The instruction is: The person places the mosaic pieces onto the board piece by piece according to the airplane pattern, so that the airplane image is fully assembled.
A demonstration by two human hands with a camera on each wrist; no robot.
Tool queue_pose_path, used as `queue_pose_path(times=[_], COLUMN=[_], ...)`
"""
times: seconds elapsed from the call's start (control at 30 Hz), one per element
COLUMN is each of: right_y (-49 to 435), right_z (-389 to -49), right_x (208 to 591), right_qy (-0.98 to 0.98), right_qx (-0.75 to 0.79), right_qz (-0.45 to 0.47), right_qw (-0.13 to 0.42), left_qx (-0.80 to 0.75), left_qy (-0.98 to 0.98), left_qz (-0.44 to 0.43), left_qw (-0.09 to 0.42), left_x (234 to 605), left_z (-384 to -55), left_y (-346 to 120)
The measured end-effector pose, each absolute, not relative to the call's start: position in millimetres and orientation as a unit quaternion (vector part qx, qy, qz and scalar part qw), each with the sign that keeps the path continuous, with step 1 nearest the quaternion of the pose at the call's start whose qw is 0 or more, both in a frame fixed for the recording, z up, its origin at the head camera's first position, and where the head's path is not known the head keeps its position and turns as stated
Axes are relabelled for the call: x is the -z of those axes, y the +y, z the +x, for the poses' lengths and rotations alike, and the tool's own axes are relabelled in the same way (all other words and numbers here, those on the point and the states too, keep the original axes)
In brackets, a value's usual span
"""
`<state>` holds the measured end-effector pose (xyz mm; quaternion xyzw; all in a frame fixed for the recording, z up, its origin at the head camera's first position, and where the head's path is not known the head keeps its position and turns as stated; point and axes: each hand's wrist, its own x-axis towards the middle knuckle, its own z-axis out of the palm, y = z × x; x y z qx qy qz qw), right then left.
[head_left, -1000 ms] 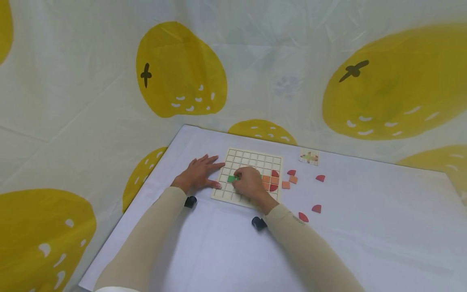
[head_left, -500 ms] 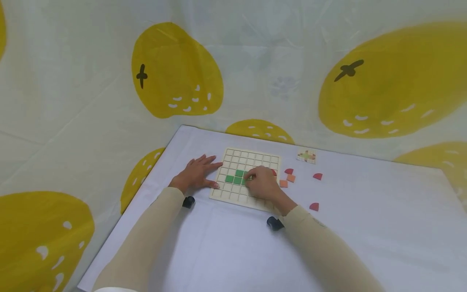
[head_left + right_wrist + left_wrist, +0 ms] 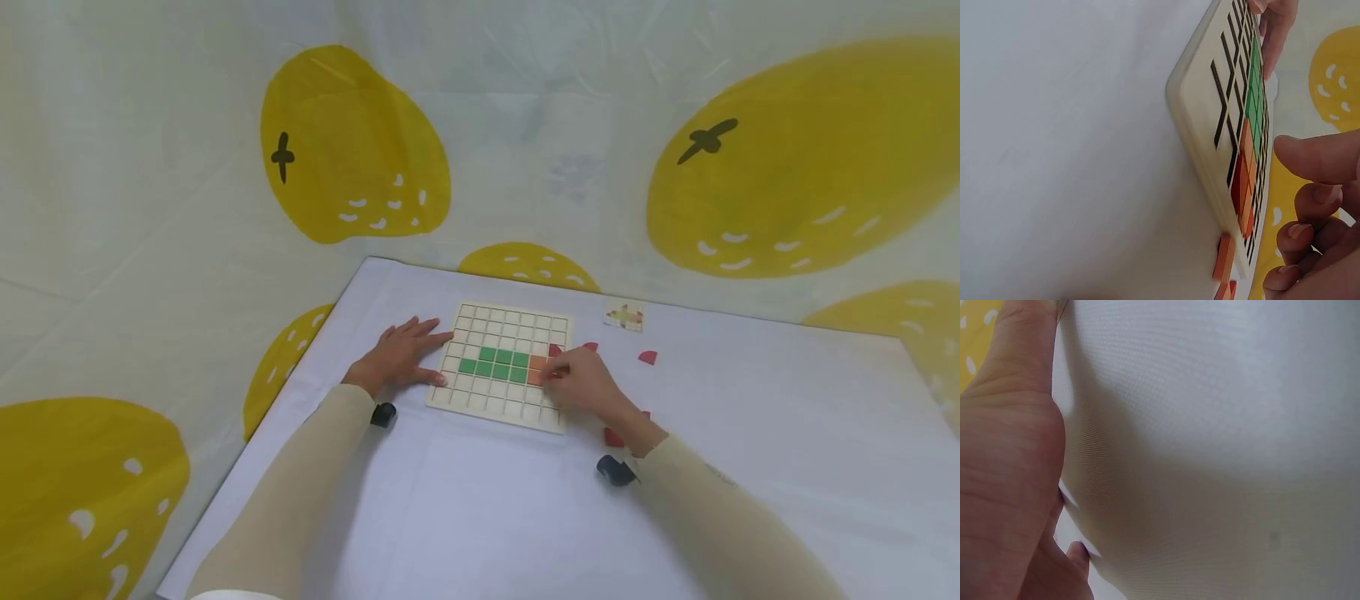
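My left hand (image 3: 400, 357) lies with fingers spread, its fingertips and thumb at the left edge of a cream grid board (image 3: 491, 407). Two rows of green square tiles (image 3: 501, 364) sit in the board's middle. Orange square tiles (image 3: 536, 363) adjoin them on the right, with a red quarter-circle tile (image 3: 555, 350) beside them. Over the board's right edge is my right hand (image 3: 588, 385), partly covering the orange and red tiles. In the right wrist view its thumb (image 3: 1313, 157) stands apart from the curled fingers (image 3: 1297, 234), and nothing shows between them.
A small pattern card (image 3: 624, 316) lies at the table's back edge. Right of the board are loose red quarter-circle tiles (image 3: 647, 357); others show partly behind the right wrist. A loose orange tile (image 3: 1224, 256) lies against the board's edge. A fruit-print cloth (image 3: 510, 150) hangs behind the table.
My right hand has moved right across the board, from the green tiles to the orange ones, uncovering the green rows. The left hand stays at the board's left edge.
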<state>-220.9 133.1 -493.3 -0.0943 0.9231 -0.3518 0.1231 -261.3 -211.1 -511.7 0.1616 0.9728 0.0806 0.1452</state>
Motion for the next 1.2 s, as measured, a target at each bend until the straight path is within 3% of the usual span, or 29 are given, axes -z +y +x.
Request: queue_pose_path(times=[0.5, 1.2], right_y=[191.3, 272.8], right_z=[-204.9, -202.0], right_x=[499.2, 507.8], right_qy=[0.938, 0.926], right_qx=[0.307, 0.303], right_qz=[-0.094, -0.116], right_qw=[0.127, 0.191], left_qx=[-0.083, -0.078], left_qy=[0.973, 0.974], left_qz=[0.164, 0.164], left_qw=[0.139, 0.138], left_x=[515.1, 514.7], left_z=[-262.7, -262.2], left_y=[-211.1, -210.3])
